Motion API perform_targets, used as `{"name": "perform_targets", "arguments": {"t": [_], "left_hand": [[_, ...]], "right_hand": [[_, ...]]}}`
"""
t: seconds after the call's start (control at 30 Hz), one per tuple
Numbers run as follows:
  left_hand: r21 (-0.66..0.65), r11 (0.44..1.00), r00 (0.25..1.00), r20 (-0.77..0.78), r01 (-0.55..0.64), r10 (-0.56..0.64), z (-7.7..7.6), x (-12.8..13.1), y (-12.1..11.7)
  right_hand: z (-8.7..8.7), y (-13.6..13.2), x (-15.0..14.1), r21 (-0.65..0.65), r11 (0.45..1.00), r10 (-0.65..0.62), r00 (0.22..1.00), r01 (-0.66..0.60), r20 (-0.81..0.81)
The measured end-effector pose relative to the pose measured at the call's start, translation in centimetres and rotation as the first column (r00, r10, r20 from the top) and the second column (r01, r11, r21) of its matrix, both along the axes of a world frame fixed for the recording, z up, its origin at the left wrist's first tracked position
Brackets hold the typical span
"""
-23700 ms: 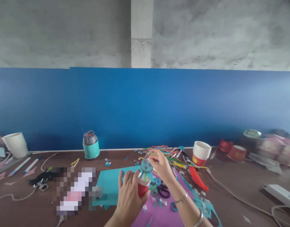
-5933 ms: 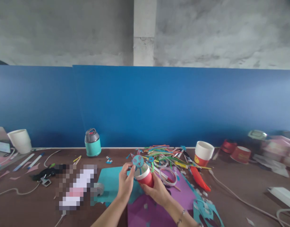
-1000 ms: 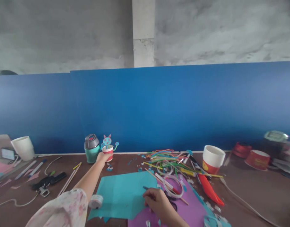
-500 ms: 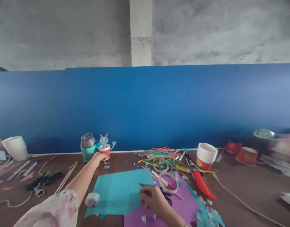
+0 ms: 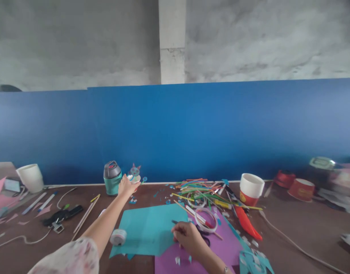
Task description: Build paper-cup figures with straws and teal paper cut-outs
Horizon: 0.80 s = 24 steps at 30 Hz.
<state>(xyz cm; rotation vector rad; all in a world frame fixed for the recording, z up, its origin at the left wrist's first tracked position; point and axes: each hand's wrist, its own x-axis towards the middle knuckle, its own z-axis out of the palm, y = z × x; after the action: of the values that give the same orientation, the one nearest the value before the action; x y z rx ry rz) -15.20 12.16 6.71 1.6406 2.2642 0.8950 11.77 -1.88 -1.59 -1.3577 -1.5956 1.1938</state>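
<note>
My left hand (image 5: 127,186) reaches far forward and is closed around a red-and-white paper cup (image 5: 136,178), hiding most of it. A blue paper cat face (image 5: 134,171) with pink ears rises from the cup, and a small blue disc (image 5: 144,179) sticks out on its right. My right hand (image 5: 184,233) is closed above where a teal sheet (image 5: 152,228) meets a purple sheet (image 5: 171,262). From its fingers pokes the dark tip of a slim pen-like thing (image 5: 174,222); the rest is hidden. Dark scissor handles (image 5: 205,238) lie partly behind that hand.
A teal bottle with a grey lid (image 5: 112,179) stands left of the cup. Tape (image 5: 118,237) lies on the teal sheet's left edge, a clear ring (image 5: 205,220) on the purple. Colourful pipe cleaners (image 5: 197,186), a red pouch (image 5: 247,224) and another cup (image 5: 251,186) are at right.
My left hand has shifted from the cup's lower left side to across its front, covering more of it. The view has swung slightly left; my right hand keeps its place over the sheets.
</note>
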Motion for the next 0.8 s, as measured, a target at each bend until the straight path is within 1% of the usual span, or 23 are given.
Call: {"name": "perform_targets", "arguments": {"t": [0.07, 0.1, 0.23, 0.37, 0.57, 0.67, 0.8], "left_hand": [[0.002, 0.999, 0.998, -0.043, -0.049, 0.049, 0.6, 0.1, 0.7], [0.002, 0.998, 0.997, -0.056, -0.055, 0.055, 0.9, 0.1, 1.0], [-0.013, 1.000, 0.993, -0.119, 0.001, -0.003, 1.2, 0.0, 1.7], [-0.053, 0.998, 0.984, -0.172, 0.040, -0.049, 1.0, -0.4, 1.5], [-0.105, 0.994, 0.966, -0.254, 0.017, -0.044, 1.1, -0.9, 0.8], [-0.140, 0.990, 0.961, -0.275, -0.015, -0.025, 1.5, -1.0, 0.8], [-0.188, 0.977, 0.962, -0.269, -0.101, 0.047, 2.2, -1.1, 1.1]], "right_hand": [[-0.1, 0.1, 0.0, -0.008, 1.000, 0.003, 1.000, -0.003, -0.001], [-0.2, 0.1, 0.1, -0.010, 1.000, 0.003, 1.000, -0.003, 0.001], [-0.4, 0.0, 0.1, -0.001, 1.000, 0.002, 1.000, -0.002, 0.028], [-0.3, -0.1, 0.2, 0.012, 1.000, 0.019, 1.000, -0.019, 0.018], [-0.4, -0.1, 0.3, 0.006, 0.999, 0.043, 0.999, -0.043, -0.009], [-0.5, -0.1, 0.3, 0.013, 0.999, 0.038, 0.999, -0.038, -0.015], [-0.5, -0.2, 0.2, 0.009, 1.000, 0.024, 1.000, -0.024, 0.000]]}}
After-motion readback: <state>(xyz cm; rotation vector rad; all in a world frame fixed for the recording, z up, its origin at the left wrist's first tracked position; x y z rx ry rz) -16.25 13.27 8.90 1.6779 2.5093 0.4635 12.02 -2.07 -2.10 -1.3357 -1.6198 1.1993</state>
